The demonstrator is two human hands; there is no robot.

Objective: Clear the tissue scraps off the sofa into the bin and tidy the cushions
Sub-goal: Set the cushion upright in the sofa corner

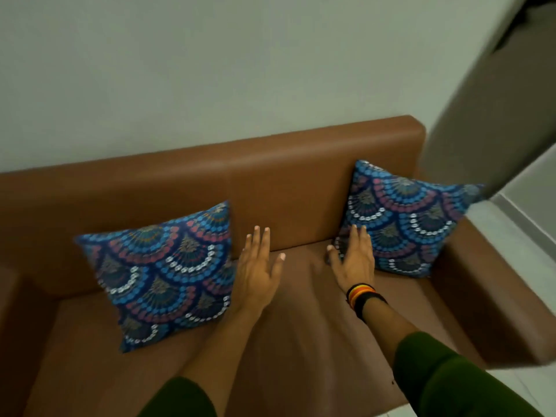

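Sofa (pixel 288 311): brown leather, carrying two patterned cushions.
Left cushion (pixel 164 275): leaning against the sofa back.
Right cushion (pixel 403 219): leaning at the sofa's right end.
Left hand (pixel 258 272): fingers spreading released, hovering mid-sofa.
Right hand (pixel 355 260): fingers released, flat, touching the right cushion.

The middle of the sofa (pixel 301 341) seat lies bare from front edge to backrest, an open lane between the left cushion (pixel 164 273) and the right cushion (pixel 403 221). Each cushion leans against the backrest, blocking its end by the armrests.
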